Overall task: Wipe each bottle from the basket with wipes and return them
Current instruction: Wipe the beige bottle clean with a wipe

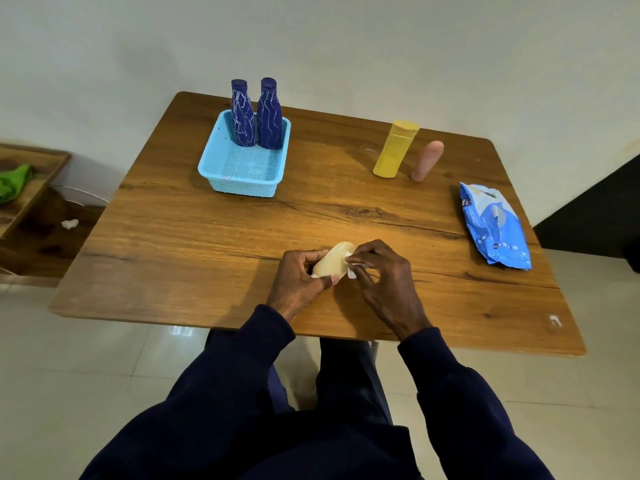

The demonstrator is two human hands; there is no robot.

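Basket first: light blue, it holds two dark blue bottles upright side by side at its far end. We count five bottles in all: those two, a yellow bottle and a pink bottle at the far right, and a cream bottle near the front edge of the wooden table, gripped in our left hand while our right hand pinches a white wipe against it. One blue pack of wipes lies at the table's right side, white wall behind, pale tiles below.
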